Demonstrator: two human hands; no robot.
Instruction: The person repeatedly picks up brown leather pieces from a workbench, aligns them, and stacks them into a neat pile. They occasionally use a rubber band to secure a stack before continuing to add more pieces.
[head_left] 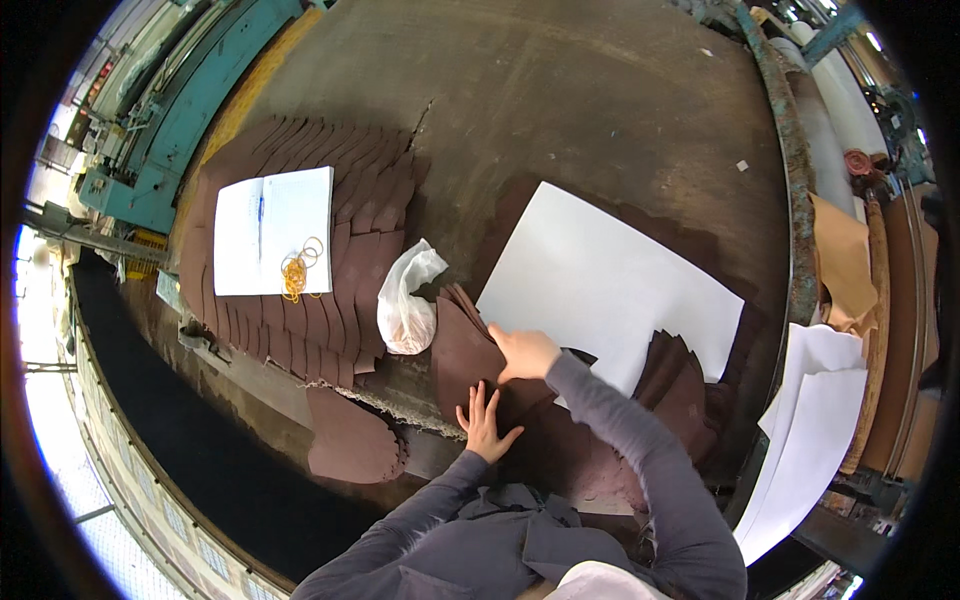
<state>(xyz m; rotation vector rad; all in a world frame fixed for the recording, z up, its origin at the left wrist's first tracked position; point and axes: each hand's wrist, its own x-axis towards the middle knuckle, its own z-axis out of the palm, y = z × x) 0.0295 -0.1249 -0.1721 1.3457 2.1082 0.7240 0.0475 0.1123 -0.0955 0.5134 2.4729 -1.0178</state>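
Observation:
A small stack of dark brown cut sheet pieces lies in front of me at the near table edge, its far corners slightly fanned. My left hand rests flat on its near part, fingers spread. At the stack's right edge is my right hand, with forefinger and thumb apart; its other fingers are hidden. Just left of the stack sits a white plastic bag with something inside. A large white sheet lies to the right, and more fanned brown pieces overlap its near edge.
Rows of overlapping brown pieces cover the table's left side. On them lie a white paper and yellow rubber bands. One brown piece hangs near the front edge. White sheets and rolls stand along the right.

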